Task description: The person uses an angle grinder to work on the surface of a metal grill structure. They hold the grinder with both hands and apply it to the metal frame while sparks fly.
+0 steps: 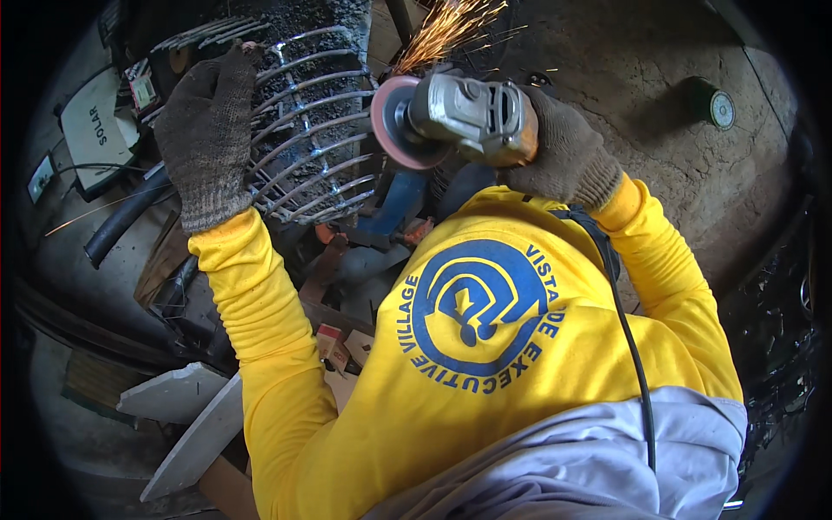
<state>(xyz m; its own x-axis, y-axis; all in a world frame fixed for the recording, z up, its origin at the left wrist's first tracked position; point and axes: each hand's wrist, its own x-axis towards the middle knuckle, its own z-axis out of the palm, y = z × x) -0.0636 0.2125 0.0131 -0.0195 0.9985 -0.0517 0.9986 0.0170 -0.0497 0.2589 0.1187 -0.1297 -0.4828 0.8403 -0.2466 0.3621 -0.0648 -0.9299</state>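
Note:
My right hand (562, 143), in a brown knit glove, is closed round the body of an angle grinder (475, 113). The grinder's reddish disc (403, 121) meets the right side of a metal grate (316, 130) made of curved, welded rods. Orange sparks (446, 30) fly up and away from the disc. At the grate's left edge, my gloved left hand (206, 139) grips the frame, its fingertips partly hidden. Over my yellow sleeve and shirt runs the grinder's black cord (633, 355).
A dark, speckled work surface (347, 22) lies under the grate. To the left are a white panel (97, 130) and a black tube (126, 217). Pale boards (186, 407) lean at the lower left. A green can (706, 104) is on the floor at the far right.

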